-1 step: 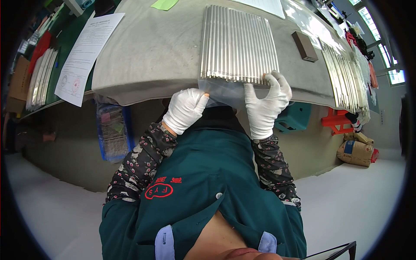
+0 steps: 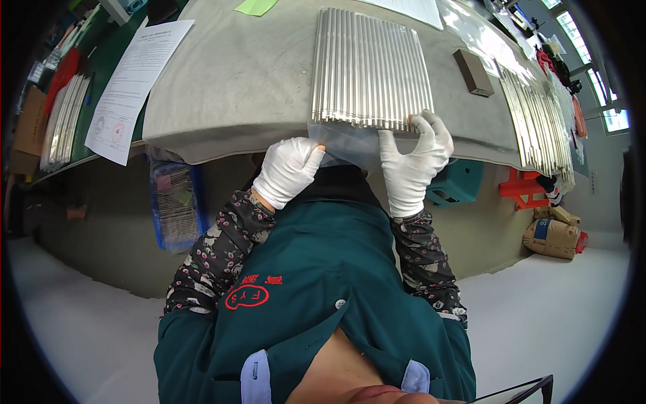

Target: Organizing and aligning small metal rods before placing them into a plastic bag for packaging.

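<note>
A flat row of several silvery metal tubes [image 2: 371, 71] lies side by side on the grey-covered table, near ends by its front edge. Clear plastic film [image 2: 346, 141], apparently a bag, hangs from those ends; I cannot tell how far it encloses the tubes. My left hand [image 2: 289, 172], in a white glove with bare fingertips showing, pinches the film's left edge between thumb and forefinger. At the row's near right corner, my right hand [image 2: 417, 158], also gloved, rests its thumb and fingertips against the tube ends. Its thumb and forefinger are spread apart.
A brown block [image 2: 473, 73] sits right of the row, with more silvery tubes [image 2: 535, 121] beyond it. A printed sheet [image 2: 138, 91] overhangs the table at left. Below stand a blue crate [image 2: 178, 205], a green stool [image 2: 457, 182] and a red stool [image 2: 521, 188].
</note>
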Action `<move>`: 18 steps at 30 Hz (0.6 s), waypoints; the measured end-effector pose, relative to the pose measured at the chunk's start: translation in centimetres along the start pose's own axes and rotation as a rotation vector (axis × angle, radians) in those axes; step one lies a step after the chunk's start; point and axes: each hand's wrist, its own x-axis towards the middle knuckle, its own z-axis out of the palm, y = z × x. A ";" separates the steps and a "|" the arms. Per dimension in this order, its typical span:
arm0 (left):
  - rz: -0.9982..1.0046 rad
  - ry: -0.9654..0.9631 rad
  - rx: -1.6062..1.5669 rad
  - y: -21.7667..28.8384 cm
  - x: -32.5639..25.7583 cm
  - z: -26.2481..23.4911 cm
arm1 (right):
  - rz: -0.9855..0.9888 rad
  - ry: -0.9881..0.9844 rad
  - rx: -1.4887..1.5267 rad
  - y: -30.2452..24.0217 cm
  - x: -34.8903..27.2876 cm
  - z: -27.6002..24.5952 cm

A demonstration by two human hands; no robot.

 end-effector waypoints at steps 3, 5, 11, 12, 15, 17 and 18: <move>-0.013 -0.010 0.035 0.1 0.0 -0.1 | 0.003 -0.013 -0.038 -0.7 -0.1 -0.1; -0.014 -0.010 0.029 0.0 0.0 -0.1 | 0.004 -0.013 -0.032 -0.7 0.0 0.0; -0.019 -0.008 0.021 0.1 0.0 -0.2 | -0.004 -0.014 -0.024 -0.8 0.2 0.1; -0.014 0.003 0.018 0.1 0.0 -0.2 | -0.003 -0.007 -0.017 -0.8 0.2 0.2; -0.030 -0.018 0.018 0.1 0.0 -0.2 | -0.016 -0.030 -0.017 -1.1 0.2 0.0; -0.024 0.000 0.016 0.2 0.0 -0.1 | -0.018 -0.027 -0.019 -1.1 0.2 0.1; -0.018 0.016 0.013 0.2 0.0 -0.1 | -0.018 -0.024 -0.022 -1.1 0.1 0.2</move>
